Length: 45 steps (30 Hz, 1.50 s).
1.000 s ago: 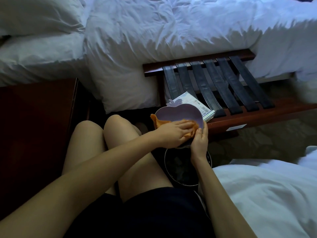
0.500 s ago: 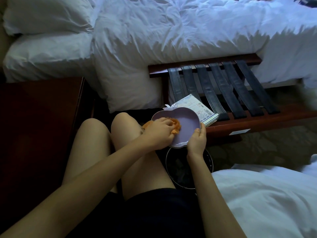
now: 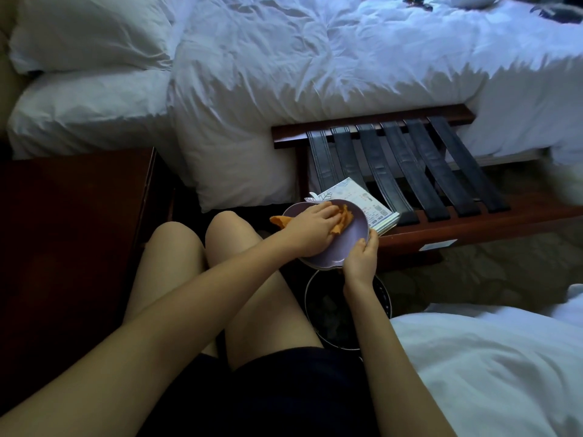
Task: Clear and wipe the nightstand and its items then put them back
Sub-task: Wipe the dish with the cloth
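A bed [image 3: 315, 74] with a rumpled white duvet and two stacked pillows [image 3: 88, 36] fills the upper part of the head view. A second area of white bedding [image 3: 489, 373] occupies the lower right corner. The nightstand [image 3: 72, 231], of dark red-brown wood, stands at the left edge, just beside the pillow end of the bed. A wooden luggage rack [image 3: 372, 121] with six black straps [image 3: 407, 171] stands against the side of the bed, right of centre. The person's bare legs [image 3: 176, 247] extend forward between the nightstand and the rack. A round dark bin [image 3: 382, 294] stands on the floor just beside the right leg; its contents cannot be identified. A stack of printed papers [image 3: 356, 197] lies on the near left corner of the rack. A purple apple-shaped dish [image 3: 358, 227] is held in the air above the bin, its far rim overlapping the papers in this view. The left hand [image 3: 310, 228] lies inside the dish, fingers nearly straight, and presses an orange cloth [image 3: 343, 219] against the dish surface. The right hand [image 3: 361, 260] clamps the near right rim of the dish, thumb on top and fingers curled beneath. Cloth ends protrude past the fingertips and beside the wrist of the left hand.
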Available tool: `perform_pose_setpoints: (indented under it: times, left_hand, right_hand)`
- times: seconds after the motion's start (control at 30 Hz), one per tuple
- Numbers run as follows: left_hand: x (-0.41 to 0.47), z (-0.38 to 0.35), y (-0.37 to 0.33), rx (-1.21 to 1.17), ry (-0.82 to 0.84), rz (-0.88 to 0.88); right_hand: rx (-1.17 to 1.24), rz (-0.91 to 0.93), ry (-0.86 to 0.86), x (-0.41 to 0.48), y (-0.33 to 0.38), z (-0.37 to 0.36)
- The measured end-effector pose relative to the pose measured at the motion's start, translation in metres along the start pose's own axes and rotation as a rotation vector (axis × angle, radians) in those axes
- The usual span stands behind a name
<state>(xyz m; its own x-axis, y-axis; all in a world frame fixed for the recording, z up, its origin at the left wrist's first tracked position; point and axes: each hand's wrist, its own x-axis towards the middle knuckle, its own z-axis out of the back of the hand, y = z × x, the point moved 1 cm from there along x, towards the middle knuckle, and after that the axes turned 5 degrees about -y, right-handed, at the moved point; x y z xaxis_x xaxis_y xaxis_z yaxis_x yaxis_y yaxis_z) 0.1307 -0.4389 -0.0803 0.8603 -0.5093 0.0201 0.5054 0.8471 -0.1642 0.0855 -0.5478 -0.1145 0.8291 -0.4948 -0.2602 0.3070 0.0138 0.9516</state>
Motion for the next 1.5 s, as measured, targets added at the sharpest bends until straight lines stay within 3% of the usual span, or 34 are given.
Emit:
perform_pose_setpoints:
  times: [0.1,0.27,0.33,0.43,0.53,0.6,0.67,0.73,0.9,1.1,1.37,1.5]
  left_hand:
    - [-0.028,-0.003,0.011,0.001,-0.054,0.007]
    - [-0.063,0.009,0.029,-0.316,-0.170,0.148]
    - [-0.064,0.013,0.027,-0.684,-0.333,0.387]
    - [-0.056,0.023,0.027,-1.383,-0.604,0.879]
    - [-0.045,0.037,0.035,-1.463,-0.823,1.045]
    - [-0.040,0.043,0.041,-1.433,-0.749,1.097]
    - [-0.040,0.044,0.045,-1.485,-0.532,1.216]
    - [-0.042,0.043,0.043,-1.586,-0.277,1.225]
    - [-0.038,0.030,0.026,-2.112,0.012,0.883]
    - [-0.025,0.017,0.026,-2.107,0.006,0.773]
    - [-0.007,0.004,0.026,-1.853,-0.037,1.001]
    - [-0.006,-0.003,0.033,-1.689,-0.272,1.127]
  right_hand:
    - [0.001,-0.049,-0.040,0.001,0.002,-0.003]
    - [-0.104,-0.055,0.016,-0.009,-0.003,-0.010]
    - [-0.117,-0.034,0.039,-0.013,-0.002,-0.010]
    - [-0.089,0.004,0.050,-0.019,-0.001,-0.001]
    - [0.001,0.029,-0.007,-0.021,0.006,0.012]
    - [0.060,0.052,-0.057,-0.016,0.014,0.018]
    - [0.076,0.065,-0.072,-0.007,0.024,0.021]
    - [0.044,0.077,-0.053,0.002,0.034,0.022]
    - [-0.117,0.133,0.029,0.021,0.059,0.011]
    - [-0.264,0.151,0.072,0.043,0.068,0.014]
    - [-0.215,0.151,-0.062,0.073,0.074,0.012]
    - [-0.180,0.030,-0.181,0.095,0.077,0.009]
